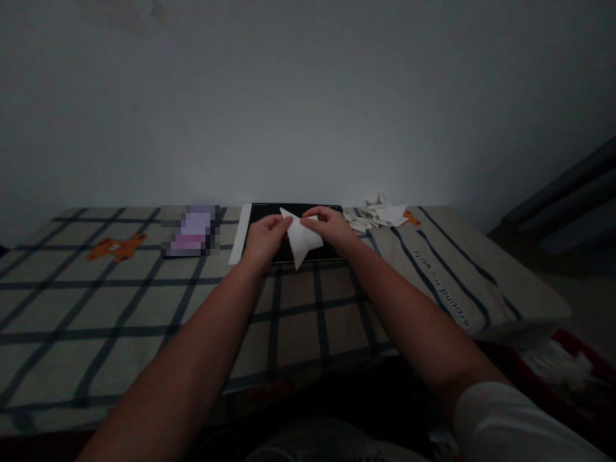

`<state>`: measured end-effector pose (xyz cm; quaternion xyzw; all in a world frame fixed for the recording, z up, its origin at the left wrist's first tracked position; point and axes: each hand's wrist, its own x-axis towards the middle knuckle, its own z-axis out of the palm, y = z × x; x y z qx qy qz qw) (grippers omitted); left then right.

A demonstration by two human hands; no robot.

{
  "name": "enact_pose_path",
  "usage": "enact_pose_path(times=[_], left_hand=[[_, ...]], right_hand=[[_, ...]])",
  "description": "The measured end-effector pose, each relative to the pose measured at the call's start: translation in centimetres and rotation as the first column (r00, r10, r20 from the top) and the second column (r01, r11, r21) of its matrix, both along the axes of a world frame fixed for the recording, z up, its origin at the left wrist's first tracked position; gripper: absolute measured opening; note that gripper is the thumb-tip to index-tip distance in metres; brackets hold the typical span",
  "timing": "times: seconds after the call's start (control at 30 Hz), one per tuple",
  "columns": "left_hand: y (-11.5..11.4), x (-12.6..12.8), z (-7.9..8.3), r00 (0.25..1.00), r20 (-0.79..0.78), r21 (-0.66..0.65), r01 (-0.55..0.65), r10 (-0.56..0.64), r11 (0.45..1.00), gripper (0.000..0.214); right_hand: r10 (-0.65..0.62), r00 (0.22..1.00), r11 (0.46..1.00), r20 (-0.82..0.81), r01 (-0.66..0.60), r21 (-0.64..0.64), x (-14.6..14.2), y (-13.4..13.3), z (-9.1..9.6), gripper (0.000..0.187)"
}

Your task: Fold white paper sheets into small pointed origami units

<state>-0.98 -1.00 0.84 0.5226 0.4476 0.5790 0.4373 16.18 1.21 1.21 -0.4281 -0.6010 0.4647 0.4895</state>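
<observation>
A folded piece of white paper (302,242) with pointed corners is held up between my two hands. My left hand (265,239) pinches its upper left part between thumb and fingers. At the paper's right side, my right hand (332,228) grips the upper edge, thumb on the near face and fingers curled behind. Beneath both hands lies a flat black board or pad (262,215), with a white strip (239,237) showing along its left side. The paper's lower tip hangs over the board's near edge.
A checked cloth (144,308) covers the table, which stands against a pale wall (308,102). Left of the board lies a phone-like object (192,231), blurred by pixels. Several folded paper pieces (380,213) are heaped at the right. A red-edged container (563,366) with white stuff sits lower right.
</observation>
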Motion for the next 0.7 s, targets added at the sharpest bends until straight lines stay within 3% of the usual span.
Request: enact_pose_path(times=[0.13,0.23,0.33,0.43,0.5,0.6,0.7], left_hand=[[0.5,-0.2,-0.3,0.995,0.078,0.0,-0.059,0.059,0.998,0.032],[0.8,-0.3,-0.4,0.989,0.124,0.025,-0.082,0.078,0.996,0.028],[0.9,-0.2,-0.2,0.981,0.179,0.021,-0.085,0.08,0.996,0.025],[0.7,-0.1,0.1,0.969,0.237,-0.033,-0.061,0.067,0.998,0.02],[0.6,-0.1,0.2,0.964,0.249,-0.082,-0.078,0.096,0.994,0.02],[0.4,-0.1,0.5,0.965,0.243,-0.161,-0.06,0.099,0.985,0.017],[0.0,0.0,1.0,0.958,0.287,-0.219,0.077,-0.011,0.973,0.031]], right_hand=[[0.088,0.988,0.987,-0.125,-0.103,-0.124,-0.3,0.1,-0.3,0.04],[0.148,0.986,0.969,-0.077,-0.16,-0.186,-0.2,0.0,-0.3,0.03],[0.177,0.984,0.973,0.002,-0.175,-0.149,0.0,0.1,-0.4,0.02],[0.104,0.988,0.995,0.118,-0.105,-0.001,0.3,0.4,-0.7,0.02],[-0.049,0.975,0.984,0.218,0.01,0.177,0.5,0.5,-0.7,0.017],[-0.276,0.889,0.881,0.365,0.082,0.465,0.8,0.4,-0.6,0.011],[-0.35,0.784,0.788,0.512,-0.049,0.614,0.9,0.0,-0.3,0.005]])
